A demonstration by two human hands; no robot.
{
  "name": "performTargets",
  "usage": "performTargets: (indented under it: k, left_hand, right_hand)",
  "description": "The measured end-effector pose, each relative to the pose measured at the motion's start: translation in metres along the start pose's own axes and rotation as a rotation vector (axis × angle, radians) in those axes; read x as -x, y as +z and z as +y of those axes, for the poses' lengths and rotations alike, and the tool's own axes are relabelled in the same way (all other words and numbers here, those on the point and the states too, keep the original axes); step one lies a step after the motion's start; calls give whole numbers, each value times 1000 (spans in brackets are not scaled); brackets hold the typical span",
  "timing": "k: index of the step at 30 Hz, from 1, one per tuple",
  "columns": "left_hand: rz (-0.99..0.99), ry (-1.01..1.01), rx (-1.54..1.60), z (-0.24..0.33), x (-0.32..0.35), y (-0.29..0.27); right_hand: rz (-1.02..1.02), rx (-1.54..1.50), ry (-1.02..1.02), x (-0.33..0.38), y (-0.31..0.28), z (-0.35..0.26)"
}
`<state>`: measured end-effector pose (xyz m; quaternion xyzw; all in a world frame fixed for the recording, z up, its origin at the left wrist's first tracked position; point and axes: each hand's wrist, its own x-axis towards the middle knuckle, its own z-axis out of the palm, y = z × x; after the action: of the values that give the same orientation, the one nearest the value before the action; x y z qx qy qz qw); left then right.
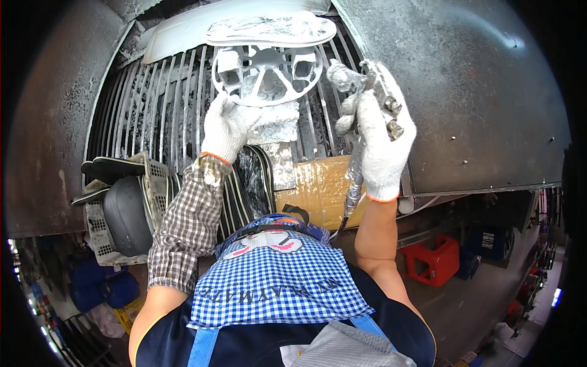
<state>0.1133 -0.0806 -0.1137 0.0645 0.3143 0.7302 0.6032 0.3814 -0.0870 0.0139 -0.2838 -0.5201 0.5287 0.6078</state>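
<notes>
A wheel-shaped stand (267, 79) with spokes, crusted in white paint, is in front of me over the slatted grate. Across its far side lies a sole-shaped piece (272, 29) with a pale rim and a shiny silver top. My left hand (226, 128), in a white knit glove, has its thumb at the stand's near left rim; its other fingers seem curled under that rim. To the right, my gloved right hand (385, 128) is closed around a paint-crusted spray gun (347, 76), raised beside the stand. A wrapped hose (353, 192) hangs below the gun.
Metal walls (483, 92) flank the slatted grate (162, 107). Near my left forearm is a plastic basket (153, 183) with dark pieces (126, 211). Black, light-edged pieces (254, 177) lie beside brown cardboard (324, 189). A red stool (435, 260) stands at lower right.
</notes>
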Motion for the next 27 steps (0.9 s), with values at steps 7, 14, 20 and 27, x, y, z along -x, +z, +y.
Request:
performTargets:
  k: [7,14,20,27]
  left_hand:
    - [-21,-11,51,9,-6,-12]
    - [78,120,-238,7,1,-17]
    - [78,438,-421,-1,43,45]
    - [-65,287,-220,-8,0,97]
  right_hand:
    - [139,-52,-61,-7,-28,0]
    - [279,51,-39,4,-51,-2]
    - [296,134,94,30,-71,16]
    - [266,372,25,60,-86,48]
